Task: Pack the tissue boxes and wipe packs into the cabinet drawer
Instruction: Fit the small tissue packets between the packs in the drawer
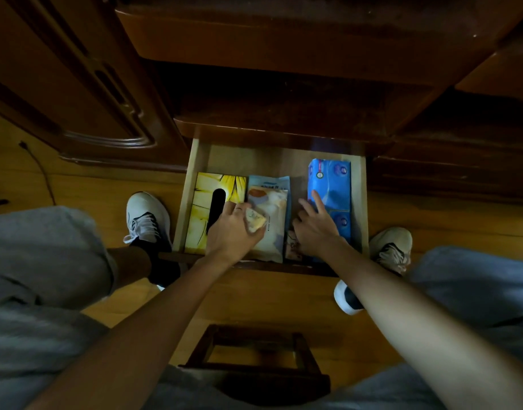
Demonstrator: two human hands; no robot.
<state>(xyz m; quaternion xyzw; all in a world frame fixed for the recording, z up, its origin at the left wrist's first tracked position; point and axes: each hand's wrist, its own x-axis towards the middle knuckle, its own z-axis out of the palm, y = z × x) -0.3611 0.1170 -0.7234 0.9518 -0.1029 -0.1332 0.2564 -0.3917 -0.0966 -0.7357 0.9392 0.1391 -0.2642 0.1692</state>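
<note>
Drawer: pulled open from a dark wooden cabinet; occupies the centre of the frame; light wood interior.
Yellow tissue box: lies flat at the left side of the drawer, against the left wall; a dark oval slot faces up.
Wipe pack: pale, with orange and white print; lies flat in the middle of the drawer, just right of the yellow tissue box.
Blue pack: lies flat at the right side of the drawer, beside the right wall.
Small packet: brownish print; sits low in the gap between the wipe pack and the blue pack; mostly hidden by the right hand.
Left hand: over the boundary of the yellow tissue box and the wipe pack; fingers curled, holding a small yellow pack against the wipe pack.
Right hand: over the gap and the near end of the blue pack; fingers spread, index finger straight and resting on the blue pack; nothing gripped.
Stool: dark wooden frame at lower centre.
Shoes: light-coloured, on the wooden floor either side of the drawer.
Cable: thin, dark, on the floor at the left of the frame.
</note>
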